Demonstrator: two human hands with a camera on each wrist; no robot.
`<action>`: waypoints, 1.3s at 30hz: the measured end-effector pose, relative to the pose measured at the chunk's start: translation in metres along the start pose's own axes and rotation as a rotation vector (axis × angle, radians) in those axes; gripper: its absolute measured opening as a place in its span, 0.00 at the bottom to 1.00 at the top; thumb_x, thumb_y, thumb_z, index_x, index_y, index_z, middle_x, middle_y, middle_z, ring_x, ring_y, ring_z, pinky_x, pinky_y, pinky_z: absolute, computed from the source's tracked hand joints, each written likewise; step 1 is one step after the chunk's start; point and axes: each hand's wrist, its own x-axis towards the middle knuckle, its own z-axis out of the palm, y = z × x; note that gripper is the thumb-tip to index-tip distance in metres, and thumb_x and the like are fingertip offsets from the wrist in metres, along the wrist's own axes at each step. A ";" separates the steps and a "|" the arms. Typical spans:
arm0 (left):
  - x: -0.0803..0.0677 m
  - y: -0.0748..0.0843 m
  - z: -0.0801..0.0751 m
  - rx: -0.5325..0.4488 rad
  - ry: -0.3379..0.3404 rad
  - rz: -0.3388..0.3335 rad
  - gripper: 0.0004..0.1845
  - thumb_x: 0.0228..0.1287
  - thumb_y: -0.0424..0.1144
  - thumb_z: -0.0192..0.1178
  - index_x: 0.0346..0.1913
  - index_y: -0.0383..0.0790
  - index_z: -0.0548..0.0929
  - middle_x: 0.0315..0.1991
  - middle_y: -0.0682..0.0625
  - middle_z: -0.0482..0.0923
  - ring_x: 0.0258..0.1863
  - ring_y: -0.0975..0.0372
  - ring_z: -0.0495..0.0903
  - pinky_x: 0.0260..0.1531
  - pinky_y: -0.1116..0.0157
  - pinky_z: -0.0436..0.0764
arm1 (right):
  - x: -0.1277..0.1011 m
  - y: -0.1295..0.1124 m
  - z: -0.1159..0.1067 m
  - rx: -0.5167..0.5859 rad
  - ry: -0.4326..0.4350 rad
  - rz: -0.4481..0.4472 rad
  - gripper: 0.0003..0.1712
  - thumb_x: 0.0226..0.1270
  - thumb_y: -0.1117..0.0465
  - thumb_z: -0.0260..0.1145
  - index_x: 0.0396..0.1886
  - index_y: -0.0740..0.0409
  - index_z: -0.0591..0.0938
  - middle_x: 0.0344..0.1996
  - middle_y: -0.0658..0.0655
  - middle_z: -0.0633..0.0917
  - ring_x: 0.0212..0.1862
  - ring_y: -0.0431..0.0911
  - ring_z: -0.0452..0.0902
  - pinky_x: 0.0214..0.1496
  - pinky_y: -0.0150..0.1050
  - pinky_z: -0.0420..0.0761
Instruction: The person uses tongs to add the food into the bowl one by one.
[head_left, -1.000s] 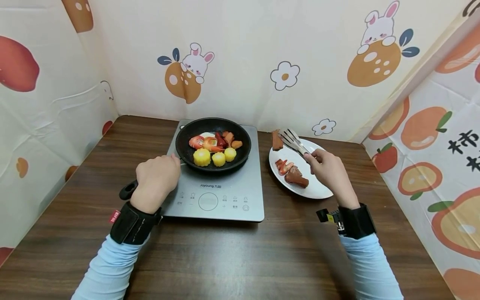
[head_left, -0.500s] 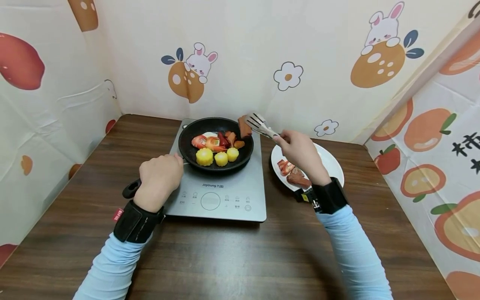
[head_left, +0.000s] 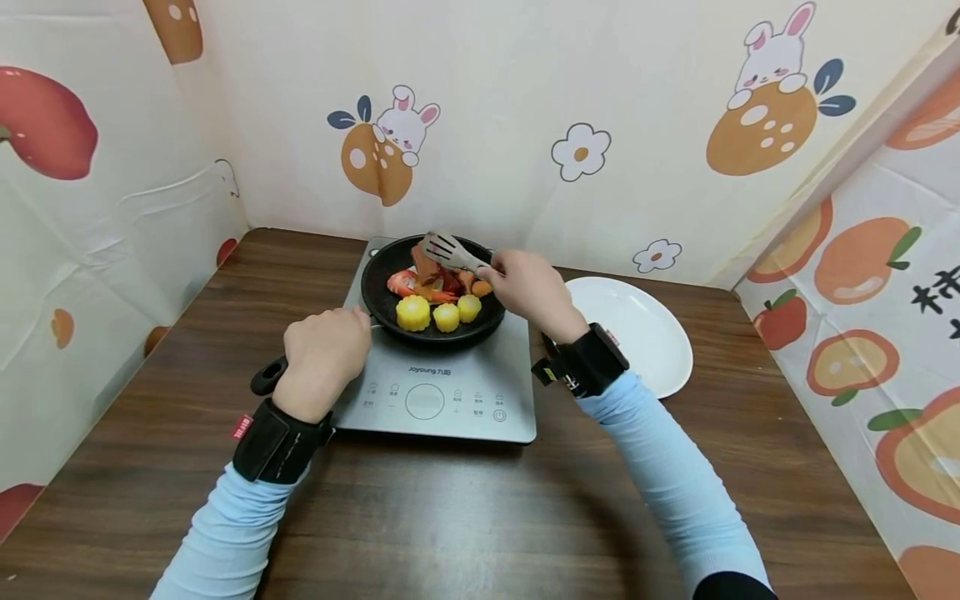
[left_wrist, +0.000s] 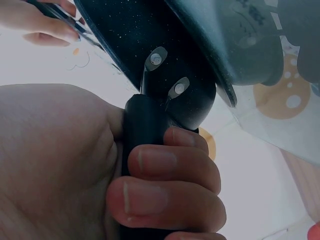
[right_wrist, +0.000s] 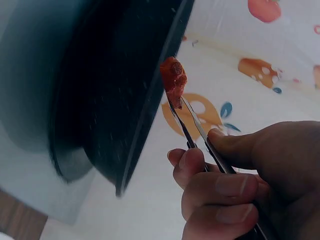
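A black frying pan [head_left: 487, 321] sits on a grey induction cooktop [head_left: 450, 400]. It holds three yellow corn pieces [head_left: 446, 316], a shrimp [head_left: 400, 282] and other red-orange bits. My left hand [head_left: 321, 352] grips the pan's black handle [left_wrist: 144, 131], fingers curled round it. My right hand [head_left: 523, 286] holds metal tongs [head_left: 452, 249] over the pan. The tongs pinch a red-brown meat piece [right_wrist: 173, 80], low over the food [head_left: 426, 265].
A white plate [head_left: 645, 333] lies right of the cooktop; its visible part is bare and my right forearm covers its left edge. The brown wooden table [head_left: 450, 517] is walled on three sides by cartoon-printed cloth [head_left: 570, 100].
My right hand has carried the tongs and meat piece leftward from above the plate to over the pan. The left hand has kept its grip on the handle.
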 end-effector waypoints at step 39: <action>0.002 0.002 0.001 0.021 -0.028 -0.023 0.33 0.83 0.46 0.29 0.23 0.34 0.76 0.24 0.41 0.75 0.25 0.50 0.78 0.23 0.57 0.71 | -0.015 -0.005 0.017 -0.004 -0.012 0.051 0.28 0.76 0.35 0.55 0.46 0.55 0.80 0.29 0.54 0.80 0.29 0.48 0.76 0.26 0.38 0.68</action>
